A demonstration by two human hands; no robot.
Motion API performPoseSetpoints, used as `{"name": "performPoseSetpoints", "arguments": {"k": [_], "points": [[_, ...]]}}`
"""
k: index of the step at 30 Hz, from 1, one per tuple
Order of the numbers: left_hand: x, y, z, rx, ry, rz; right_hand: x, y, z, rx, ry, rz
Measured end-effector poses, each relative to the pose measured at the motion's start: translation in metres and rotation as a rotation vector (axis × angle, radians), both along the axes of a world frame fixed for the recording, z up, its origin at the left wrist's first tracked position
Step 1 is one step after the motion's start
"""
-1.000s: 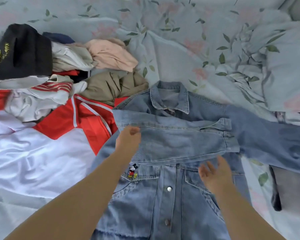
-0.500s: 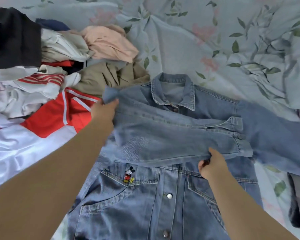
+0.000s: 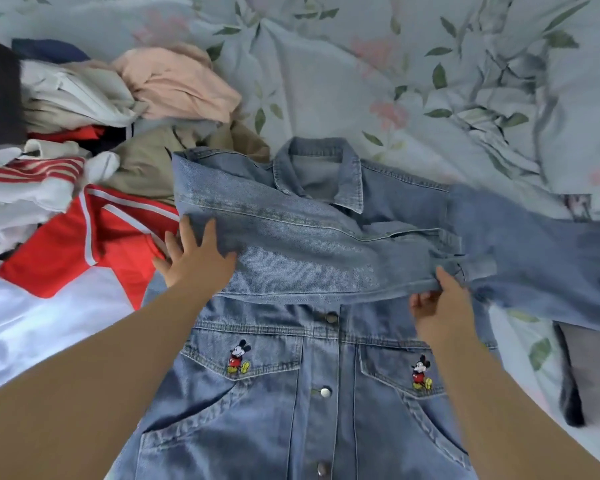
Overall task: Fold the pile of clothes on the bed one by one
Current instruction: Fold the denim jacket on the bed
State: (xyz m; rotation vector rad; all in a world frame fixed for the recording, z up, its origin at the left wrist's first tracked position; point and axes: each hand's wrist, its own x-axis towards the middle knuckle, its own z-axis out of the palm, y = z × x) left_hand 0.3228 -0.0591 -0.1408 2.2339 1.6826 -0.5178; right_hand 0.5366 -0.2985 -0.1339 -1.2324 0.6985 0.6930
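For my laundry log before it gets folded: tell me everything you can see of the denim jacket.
The denim jacket is light blue, lying front up on the floral bed sheet, snapped shut with metal buttons, collar farthest from the camera. Each chest pocket flap bears a small cartoon mouse patch. One sleeve is folded across the chest; the other stretches right. The left hand rests flat on the folded sleeve's shoulder end; the right hand pinches its lower edge near the cuff.
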Motion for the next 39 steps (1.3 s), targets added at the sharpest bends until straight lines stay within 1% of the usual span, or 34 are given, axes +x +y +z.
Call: {"name": "performPoseSetpoints", "arguments": {"k": [2,3,4,6,8,9,10,12,14,18,20,23,25,26,28,30,31,32,33,34,35,36,37,38,39], "points": [[0.005,0.002,0.003,-0.019,0.053,0.038,0.008,-0.005,0.008,0.020,-0.175,-0.005],[0.008,0.001,0.005,-0.001,0.077,0.035,0.010,-0.009,0.010,0.008,-0.216,0.007],[0.013,-0.002,0.007,0.036,0.099,0.012,0.010,-0.015,0.008,-0.027,-0.211,0.028],[0.023,-0.014,0.009,0.132,0.090,-0.096,0.003,-0.027,-0.003,-0.156,-0.104,0.089],[0.034,-0.034,0.006,0.171,0.015,-0.299,-0.005,-0.038,-0.017,-0.292,0.040,0.094],[0.041,-0.046,0.003,0.157,-0.016,-0.423,-0.004,-0.044,-0.023,-0.349,0.064,0.065],[0.048,-0.058,0.000,0.119,-0.036,-0.538,-0.002,-0.049,-0.024,-0.397,0.045,0.042],[0.063,-0.079,-0.007,-0.008,-0.058,-0.674,0.011,-0.059,-0.020,-0.475,-0.025,0.030],[0.076,-0.096,-0.017,-0.120,-0.064,-0.725,0.031,-0.071,-0.021,-0.496,-0.065,0.025],[0.091,-0.113,-0.037,-0.211,0.023,-0.730,0.066,-0.083,-0.019,-0.518,-0.088,-0.002],[0.094,-0.112,-0.045,-0.235,0.080,-0.725,0.082,-0.087,-0.024,-0.452,-0.023,-0.123],[0.096,-0.107,-0.053,-0.257,0.109,-0.734,0.097,-0.091,-0.026,-0.176,0.039,-0.330],[0.096,-0.106,-0.056,-0.267,0.110,-0.733,0.104,-0.093,-0.028,-0.022,0.048,-0.382],[0.096,-0.105,-0.056,-0.280,0.105,-0.727,0.107,-0.092,-0.026,0.024,0.042,-0.405],[0.098,-0.102,-0.055,-0.323,0.076,-0.707,0.113,-0.086,-0.022,0.040,-0.050,-0.467],[0.098,-0.098,-0.050,-0.369,0.022,-0.676,0.114,-0.074,-0.016,0.001,-0.235,-0.507],[0.099,-0.096,-0.046,-0.395,-0.032,-0.648,0.111,-0.066,-0.012,-0.052,-0.343,-0.446],[0.097,-0.095,-0.042,-0.440,-0.117,-0.592,0.103,-0.058,-0.008,-0.168,-0.457,-0.305],[0.097,-0.093,-0.037,-0.516,-0.251,-0.478,0.093,-0.050,-0.003,-0.340,-0.575,-0.100],[0.097,-0.091,-0.030,-0.611,-0.420,-0.294,0.078,-0.044,0.000,-0.513,-0.713,0.132],[0.098,-0.089,-0.023,-0.692,-0.589,-0.056,0.062,-0.039,0.001,-0.627,-0.917,0.391],[0.098,-0.084,-0.017,-0.736,-0.731,0.202,0.044,-0.036,-0.002,-0.675,-1.162,0.681],[0.097,-0.078,-0.011,-0.751,-0.858,0.455,0.028,-0.034,-0.010,-0.715,-1.354,1.006],[0.092,-0.071,-0.006,-0.765,-0.991,0.686,0.014,-0.035,-0.017,-0.780,-1.416,1.344],[0.086,-0.064,-0.003,-0.796,-1.125,0.882,0.004,-0.035,-0.023,-0.867,-1.342,1.601]]}}
